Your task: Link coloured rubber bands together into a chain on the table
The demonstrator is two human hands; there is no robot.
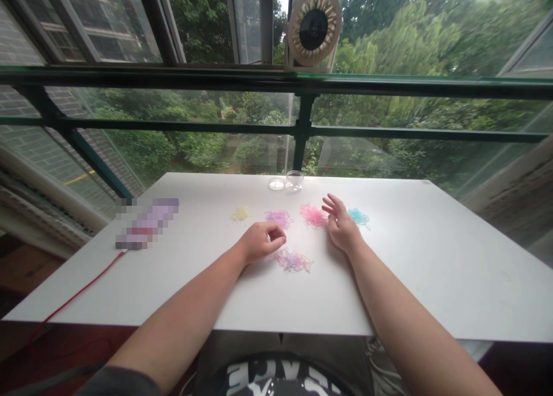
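My left hand is curled, thumb and fingertips drawn together at the upper edge of a mixed-colour pile of small rubber bands. Whatever sits in that pinch, if anything, is too small to make out. Just beyond it lies a purple pile of bands. My right hand has its fingers spread, beside and partly over the right edge of a pink pile of bands. A blue pile lies to its right, and a pale yellow pile is farthest left.
A clear round container and its lid stand at the far edge of the white table. On the left, a blurred-out purple object has a red cable running off the front edge. Beyond are a green railing and a fan-like device.
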